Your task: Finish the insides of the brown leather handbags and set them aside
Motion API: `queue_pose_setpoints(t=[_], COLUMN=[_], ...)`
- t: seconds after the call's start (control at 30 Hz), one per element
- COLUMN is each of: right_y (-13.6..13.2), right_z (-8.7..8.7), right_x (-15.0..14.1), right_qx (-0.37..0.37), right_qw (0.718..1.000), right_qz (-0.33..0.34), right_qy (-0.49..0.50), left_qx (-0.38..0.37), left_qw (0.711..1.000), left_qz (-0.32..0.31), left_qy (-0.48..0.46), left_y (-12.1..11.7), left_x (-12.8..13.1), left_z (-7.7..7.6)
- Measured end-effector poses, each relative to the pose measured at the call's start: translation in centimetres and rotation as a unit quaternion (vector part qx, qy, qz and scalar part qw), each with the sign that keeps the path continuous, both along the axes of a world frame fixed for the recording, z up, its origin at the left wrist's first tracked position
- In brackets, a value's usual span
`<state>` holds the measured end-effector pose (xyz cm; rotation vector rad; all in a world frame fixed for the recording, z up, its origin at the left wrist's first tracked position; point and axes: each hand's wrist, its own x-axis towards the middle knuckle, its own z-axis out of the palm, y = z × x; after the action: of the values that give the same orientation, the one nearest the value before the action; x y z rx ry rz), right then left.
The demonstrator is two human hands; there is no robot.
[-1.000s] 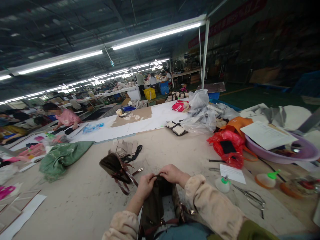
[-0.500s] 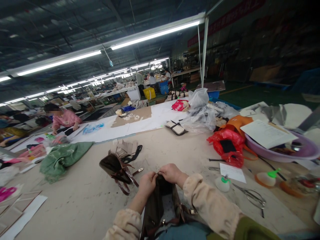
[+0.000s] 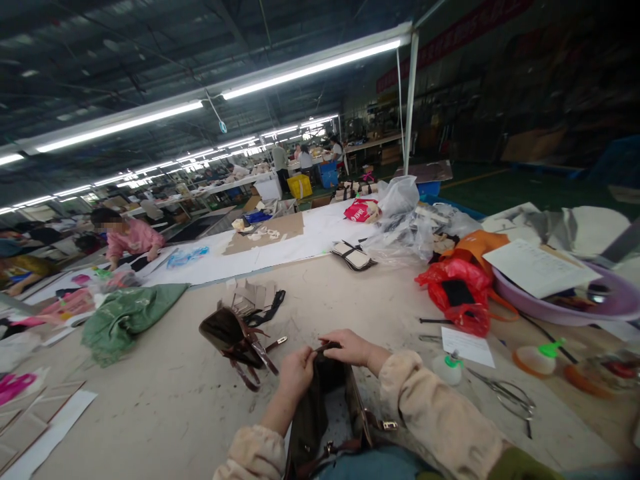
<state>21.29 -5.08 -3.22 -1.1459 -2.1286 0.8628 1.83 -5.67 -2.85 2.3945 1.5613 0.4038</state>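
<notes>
A dark brown handbag (image 3: 306, 417) stands open in front of me, close to my body, with brown straps and a metal buckle at its side. My left hand (image 3: 296, 373) pinches the far left corner of its upper edge. On the same far edge, my right hand (image 3: 347, 348) grips the rim with its fingers bent over it. The two hands are close together. A second brown handbag (image 3: 225, 337) lies tilted on the table to the left, its handles toward me. Behind that one are several grey-beige pieces (image 3: 253, 297) and a black strap.
To the right are scissors (image 3: 510, 395), a green-capped bottle (image 3: 450, 369), a paper sheet (image 3: 469, 347), a red plastic bag (image 3: 457, 293) and a purple basin (image 3: 560, 312). Green cloth (image 3: 133, 320) lies left. A co-worker in pink (image 3: 131, 239) sits at the far left.
My right hand has shifted slightly right along the bag's far edge, its forearm moving outward. The left hand stays at the corner. Both bags are in nearly the same place.
</notes>
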Motion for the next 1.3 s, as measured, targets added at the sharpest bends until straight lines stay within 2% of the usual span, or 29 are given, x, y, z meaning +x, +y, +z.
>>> queue_pose_setpoints(t=[0.17, 0.3, 0.37, 0.43, 0.57, 0.7, 0.8, 0.9, 1.03, 1.2, 1.3], right_y=[-0.8, -1.7, -2.0, -2.3, -2.9, -4.1, -5.9, -8.4, -12.0, -15.9, -18.0], right_z=[-0.5, -0.5, -0.6, -0.8, -1.1, -1.2, -1.7, -3.1, -5.8, -9.7, -11.4], right_x=[0.6, 0.4, 0.1, -0.1, 0.4, 1.5, 1.9, 1.7, 1.8, 3.0, 3.1], right_qx=[0.056, 0.065, 0.056, 0.037, 0.003, -0.014, -0.068, -0.127, -0.194, -0.261, -0.294], right_qw=[0.997, 0.991, 0.984, 0.972, 0.951, 0.927, 0.910, 0.902, 0.884, 0.848, 0.846], right_qz=[-0.058, -0.077, -0.099, -0.148, -0.226, -0.280, -0.295, -0.296, -0.333, -0.383, -0.372], right_qy=[0.001, 0.083, 0.141, 0.182, 0.209, 0.249, 0.283, 0.287, 0.266, 0.257, 0.242], left_qx=[-0.004, -0.016, -0.014, -0.013, -0.028, -0.014, -0.003, -0.003, -0.016, -0.061, -0.068], left_qw=[1.000, 0.998, 0.997, 0.995, 0.989, 0.985, 0.987, 0.989, 0.995, 0.995, 0.995], left_qz=[-0.006, -0.058, -0.080, -0.086, -0.078, -0.084, -0.073, -0.056, -0.043, -0.074, -0.058], left_qy=[0.012, 0.005, 0.017, 0.044, 0.125, 0.147, 0.146, 0.140, 0.093, 0.002, 0.038], left_y=[-0.3, -0.6, -0.5, -0.4, -0.1, 0.1, 0.4, 0.7, 0.6, 0.6, 0.7], left_x=[0.2, 0.3, 0.6, 1.2, 2.9, 3.8, 3.8, 3.5, 2.9, 2.4, 2.6], left_z=[0.3, 0.9, 1.3, 1.9, 2.6, 2.4, 1.8, 1.4, 1.2, 1.4, 1.6])
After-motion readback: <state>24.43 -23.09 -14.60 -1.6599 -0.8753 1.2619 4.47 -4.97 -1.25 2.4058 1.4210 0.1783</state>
